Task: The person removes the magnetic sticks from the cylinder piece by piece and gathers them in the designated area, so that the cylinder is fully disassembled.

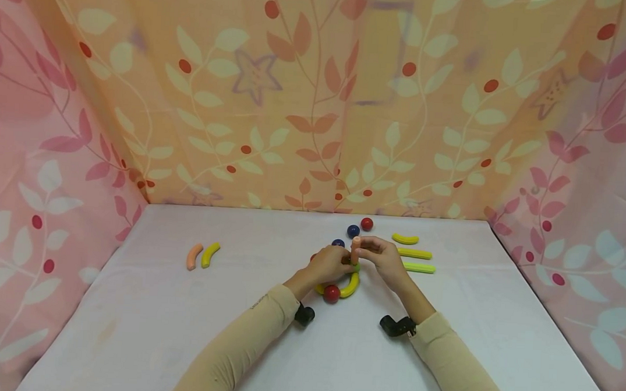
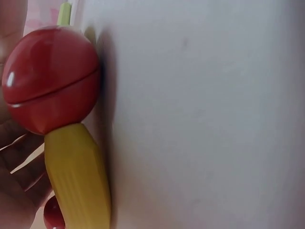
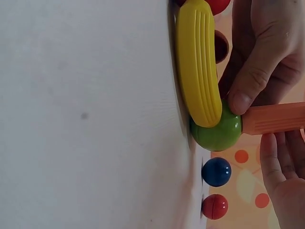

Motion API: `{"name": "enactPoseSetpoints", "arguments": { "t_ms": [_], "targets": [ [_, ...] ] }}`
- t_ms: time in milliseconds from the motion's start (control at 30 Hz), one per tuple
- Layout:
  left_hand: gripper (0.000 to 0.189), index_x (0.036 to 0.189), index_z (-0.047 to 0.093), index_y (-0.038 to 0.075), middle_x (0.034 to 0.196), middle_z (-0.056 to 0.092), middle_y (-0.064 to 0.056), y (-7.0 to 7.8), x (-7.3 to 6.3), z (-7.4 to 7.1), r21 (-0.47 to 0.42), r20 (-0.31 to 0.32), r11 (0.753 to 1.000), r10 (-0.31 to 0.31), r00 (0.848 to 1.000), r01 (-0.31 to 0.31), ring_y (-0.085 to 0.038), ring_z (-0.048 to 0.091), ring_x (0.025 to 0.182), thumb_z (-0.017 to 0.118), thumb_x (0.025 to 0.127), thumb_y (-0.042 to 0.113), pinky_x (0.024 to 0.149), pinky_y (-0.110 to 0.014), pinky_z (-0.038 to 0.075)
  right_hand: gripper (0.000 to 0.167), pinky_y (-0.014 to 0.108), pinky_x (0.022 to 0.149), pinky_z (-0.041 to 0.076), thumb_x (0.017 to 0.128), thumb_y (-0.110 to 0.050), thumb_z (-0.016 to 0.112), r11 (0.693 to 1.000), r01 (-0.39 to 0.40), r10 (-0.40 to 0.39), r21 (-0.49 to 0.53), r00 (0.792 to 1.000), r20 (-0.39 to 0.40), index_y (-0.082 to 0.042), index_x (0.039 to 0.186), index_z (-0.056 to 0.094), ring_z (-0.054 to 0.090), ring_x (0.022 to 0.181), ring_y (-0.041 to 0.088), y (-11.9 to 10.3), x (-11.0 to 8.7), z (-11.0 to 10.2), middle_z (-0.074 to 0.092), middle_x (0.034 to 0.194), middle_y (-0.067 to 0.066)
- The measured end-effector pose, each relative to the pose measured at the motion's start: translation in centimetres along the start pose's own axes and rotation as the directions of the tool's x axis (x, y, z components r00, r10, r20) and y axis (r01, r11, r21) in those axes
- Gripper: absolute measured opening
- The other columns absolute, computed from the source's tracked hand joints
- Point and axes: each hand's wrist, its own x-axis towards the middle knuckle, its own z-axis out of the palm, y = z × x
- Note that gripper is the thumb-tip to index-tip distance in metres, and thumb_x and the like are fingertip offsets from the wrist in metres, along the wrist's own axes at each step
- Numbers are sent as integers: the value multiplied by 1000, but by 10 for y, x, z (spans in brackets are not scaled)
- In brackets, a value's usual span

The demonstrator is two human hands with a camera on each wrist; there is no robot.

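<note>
Several toy balls and rods are joined together on the white table. A yellow curved rod (image 3: 196, 67) runs between a red ball (image 1: 332, 294) and a green ball (image 3: 217, 134). On the green ball, an orange rod (image 1: 355, 253) stands upright. My right hand (image 1: 387, 263) pinches this rod with thumb and fingers. My left hand (image 1: 328, 265) grips the green ball, its thumb (image 3: 247, 93) lying beside the rod's lower end. In the left wrist view, another yellow rod (image 2: 78, 176) meets the red ball. The left hand covers part of the assembly in the head view.
Behind the hands lie a blue ball (image 1: 353, 231) and a red ball (image 1: 366, 224). To the right are a short yellow curved rod (image 1: 405, 239), a straight yellow rod (image 1: 416, 253) and a light green rod (image 1: 420, 268). Orange (image 1: 194, 257) and yellow (image 1: 210, 255) curved rods lie far left.
</note>
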Motion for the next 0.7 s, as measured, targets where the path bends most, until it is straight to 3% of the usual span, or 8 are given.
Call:
{"name": "enactPoseSetpoints", "arguments": {
  "t_ms": [367,700],
  "targets": [
    [33,115,72,12,95,69,4,1,2,2,-28,29,999,-32,999,33,-13,55,81,71,89,31,85,-28,50,41,14,88,51,91,-18,68,1000,-11,11,3,1000,-23,2,125,59,61,98,7,-1,1,2,64,114,13],
    [30,113,73,11,90,70,4,0,1,2,-29,19,1000,10,1000,-9,-12,54,77,71,89,29,75,-23,47,39,14,84,52,95,-11,62,1000,26,-26,15,999,-24,7,128,54,59,94,6,2,5,1,60,113,16]
  ]
}}
